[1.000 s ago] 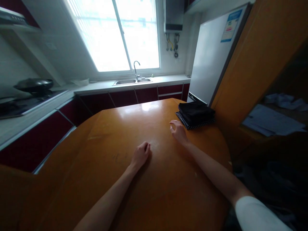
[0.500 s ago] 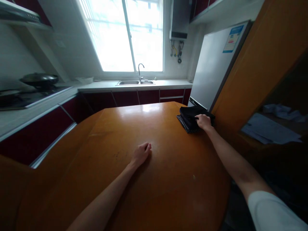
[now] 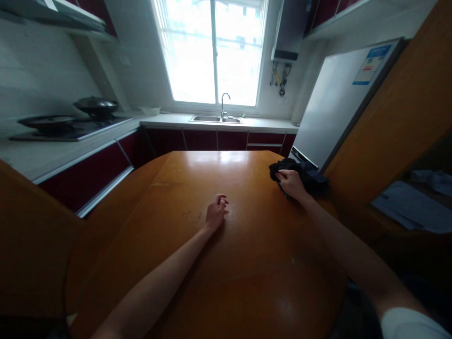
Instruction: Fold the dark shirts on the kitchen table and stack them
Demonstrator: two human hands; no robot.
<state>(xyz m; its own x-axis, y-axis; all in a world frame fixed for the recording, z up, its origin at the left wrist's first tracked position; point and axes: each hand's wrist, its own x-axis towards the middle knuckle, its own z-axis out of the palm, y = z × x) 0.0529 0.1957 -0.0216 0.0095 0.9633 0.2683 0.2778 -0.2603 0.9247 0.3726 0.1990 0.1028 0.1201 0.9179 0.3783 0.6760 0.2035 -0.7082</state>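
Note:
On the right side of the wooden table point(image 3: 247, 226) lies a pile of dark folded cloth point(image 3: 310, 176), its layers bunched at the left end. My right hand point(image 3: 291, 182) is closed on the upper black cloth point(image 3: 284, 165), pinching its near left edge; whether that layer is a garment I cannot tell. Near the middle of the table my left hand point(image 3: 216, 211) rests with its fingers loosely curled and apart, holding nothing. It stays well to the left of the cloth.
A white refrigerator point(image 3: 339, 103) and a wooden panel point(image 3: 381, 108) stand close behind the cloth. Beyond the table runs a counter with a sink point(image 3: 208, 118). At the left a stove point(image 3: 81, 129) carries a wok point(image 3: 96, 106) and a pan point(image 3: 47, 122).
My right hand has drawn the top black cloth leftward, crumpling it over the pile. My left hand's fingers have opened from a loose fist. The view has turned left.

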